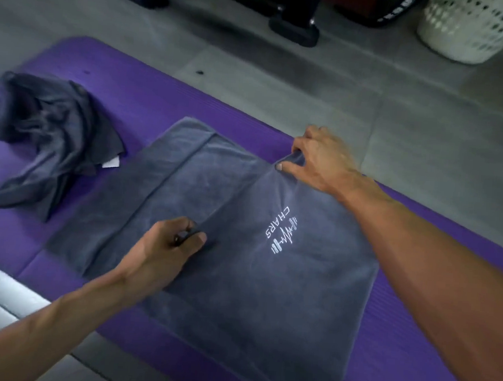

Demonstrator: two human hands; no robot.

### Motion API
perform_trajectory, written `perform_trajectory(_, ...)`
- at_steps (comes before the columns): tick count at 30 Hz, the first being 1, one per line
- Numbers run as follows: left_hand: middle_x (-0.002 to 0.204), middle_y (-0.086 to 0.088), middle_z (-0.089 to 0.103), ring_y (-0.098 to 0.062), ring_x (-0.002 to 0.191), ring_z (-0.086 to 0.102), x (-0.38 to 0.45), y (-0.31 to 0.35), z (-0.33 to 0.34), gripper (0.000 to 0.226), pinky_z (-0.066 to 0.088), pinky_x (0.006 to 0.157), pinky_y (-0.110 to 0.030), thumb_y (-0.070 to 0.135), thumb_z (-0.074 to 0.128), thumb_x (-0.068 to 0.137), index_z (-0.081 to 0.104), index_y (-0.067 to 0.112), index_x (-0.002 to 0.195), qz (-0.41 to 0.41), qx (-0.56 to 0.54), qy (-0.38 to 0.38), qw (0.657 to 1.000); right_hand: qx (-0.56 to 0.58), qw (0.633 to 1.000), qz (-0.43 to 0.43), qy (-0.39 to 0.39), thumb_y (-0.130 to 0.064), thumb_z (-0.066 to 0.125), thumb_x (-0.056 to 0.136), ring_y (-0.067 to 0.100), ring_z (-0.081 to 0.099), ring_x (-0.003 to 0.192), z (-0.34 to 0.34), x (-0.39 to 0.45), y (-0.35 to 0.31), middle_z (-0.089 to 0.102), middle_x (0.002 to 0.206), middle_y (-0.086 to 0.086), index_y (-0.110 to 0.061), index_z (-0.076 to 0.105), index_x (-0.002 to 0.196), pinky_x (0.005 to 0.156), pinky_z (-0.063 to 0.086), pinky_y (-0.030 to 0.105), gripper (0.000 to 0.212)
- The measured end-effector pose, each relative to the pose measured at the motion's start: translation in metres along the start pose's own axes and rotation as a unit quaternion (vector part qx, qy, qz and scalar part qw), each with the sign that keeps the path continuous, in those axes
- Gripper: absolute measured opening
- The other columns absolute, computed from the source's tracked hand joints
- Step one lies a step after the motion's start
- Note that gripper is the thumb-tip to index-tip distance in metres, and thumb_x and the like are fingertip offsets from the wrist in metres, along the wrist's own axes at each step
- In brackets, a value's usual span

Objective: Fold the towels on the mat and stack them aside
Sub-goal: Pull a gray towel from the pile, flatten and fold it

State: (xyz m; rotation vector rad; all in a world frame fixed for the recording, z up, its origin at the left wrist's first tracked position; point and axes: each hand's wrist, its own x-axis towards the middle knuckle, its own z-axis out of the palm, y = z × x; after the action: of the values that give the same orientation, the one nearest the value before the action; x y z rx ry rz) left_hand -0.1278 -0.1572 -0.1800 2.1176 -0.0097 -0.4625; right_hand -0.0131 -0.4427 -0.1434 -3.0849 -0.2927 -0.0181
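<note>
A purple mat [167,97] lies on a grey tiled floor [425,118]. A white perforated basket [472,30] stands at 1 o'clock, cut off by the frame; dark stands [294,31] at 12 o'clock are blurred. At centre a grey towel [238,292] lies spread on the mat, one layer doubled over it. The left hand [167,244] pinches that layer's near corner, the right hand [320,159] its far corner. At 9 o'clock, 1 crumpled grey towel [50,136] lies apart.
</note>
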Motion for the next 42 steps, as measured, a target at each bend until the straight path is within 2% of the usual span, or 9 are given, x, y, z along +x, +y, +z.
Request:
perform_trajectory(4,0.058,-0.003,0.05,-0.011,0.054,0.047,0.016,-0.023,-0.051,0.03,0.04,0.053,-0.031,0.031,0.061,0.093,0.058,0.006,0.078,-0.031,-0.028,0.055,0.998,0.014,1.0,-0.024,0.006,-0.062,0.062,0.081,0.031,0.048,0.109,0.005,0.058,-0.05,0.056,0.107,0.011,-0.016,0.067,0.101,0.09,0.042,0.039,0.05)
perform_trajectory(14,0.068,-0.017,0.059,-0.02,0.062,0.053,0.053,-0.095,-0.152,0.027,0.045,0.064,-0.038,0.035,0.065,0.09,0.062,0.011,0.078,-0.078,-0.081,0.074,0.991,0.021,0.996,-0.086,-0.033,-0.058,0.066,0.078,0.03,0.048,0.108,0.044,0.176,-0.162,0.055,0.107,0.009,-0.016,0.066,0.099,0.093,0.043,0.042,0.047)
perform_trajectory(19,0.078,-0.004,0.066,-0.028,0.078,0.063,0.06,-0.134,-0.151,0.017,0.044,0.062,-0.034,0.036,0.06,0.09,0.058,0.021,0.085,-0.117,0.143,0.129,0.974,-0.019,0.992,-0.084,-0.092,-0.054,0.063,0.083,0.031,0.045,0.117,0.104,0.2,-0.197,0.054,0.12,0.01,-0.017,0.062,0.115,0.096,0.039,0.043,0.049)
perform_trajectory(22,0.097,-0.008,0.064,-0.038,0.085,0.064,0.058,-0.149,-0.142,0.019,0.04,0.057,-0.035,0.038,0.056,0.091,0.054,0.021,0.1,-0.12,0.361,0.152,0.912,0.047,0.99,-0.061,-0.121,-0.043,0.066,0.087,0.031,0.033,0.137,0.131,0.197,-0.199,0.037,0.149,0.012,-0.013,0.04,0.143,0.11,0.033,0.043,0.068)
perform_trajectory(25,0.091,-0.011,0.058,-0.035,0.076,0.06,0.057,-0.141,-0.136,0.02,0.04,0.047,-0.034,0.019,0.064,0.076,0.06,0.011,0.094,0.023,0.438,0.186,0.879,0.1,0.99,-0.043,-0.088,-0.039,0.065,0.09,0.028,0.019,0.147,0.132,0.186,-0.192,0.015,0.161,0.011,-0.013,0.023,0.152,0.117,0.025,0.044,0.079)
perform_trajectory(29,0.112,-0.008,0.062,-0.03,0.101,0.06,0.069,-0.126,-0.09,0.037,0.051,0.08,-0.041,0.026,0.054,0.08,0.063,0.012,0.114,0.169,0.378,0.129,0.901,0.121,0.988,-0.095,0.017,-0.039,0.043,0.094,0.032,0.038,0.138,0.139,0.129,-0.196,0.039,0.151,0.016,-0.006,0.044,0.141,0.112,0.034,0.05,0.058)
perform_trajectory(32,0.146,-0.009,0.045,-0.026,0.139,0.037,0.068,-0.138,-0.057,0.066,0.028,0.114,-0.048,0.05,0.04,0.092,0.043,0.008,0.143,0.115,0.37,0.05,0.92,0.078,0.976,-0.187,-0.081,-0.049,0.028,0.093,0.022,0.024,0.147,0.155,0.09,-0.194,0.027,0.159,0.006,-0.016,0.038,0.148,0.117,0.024,0.05,0.064)
perform_trajectory(36,0.158,-0.008,0.026,-0.026,0.148,0.016,0.051,-0.163,-0.052,0.082,0.018,0.115,-0.056,0.064,0.038,0.088,0.033,0.01,0.15,0.12,0.418,0.027,0.9,-0.007,0.987,-0.069,-0.146,-0.065,0.016,0.095,0.012,-0.015,0.148,0.161,0.13,-0.151,-0.013,0.162,-0.009,-0.031,0.001,0.155,0.12,-0.007,0.049,0.07)
perform_trajectory(42,0.155,-0.01,0.032,-0.04,0.145,0.017,0.05,-0.151,-0.05,0.091,0.011,0.111,-0.069,0.071,0.046,0.078,0.038,0.013,0.147,0.108,0.407,0.038,0.906,0.055,0.992,-0.014,-0.112,-0.052,0.023,0.1,0.019,-0.004,0.151,0.155,0.124,-0.163,-0.001,0.164,0.003,-0.021,0.009,0.156,0.121,-0.001,0.045,0.065)
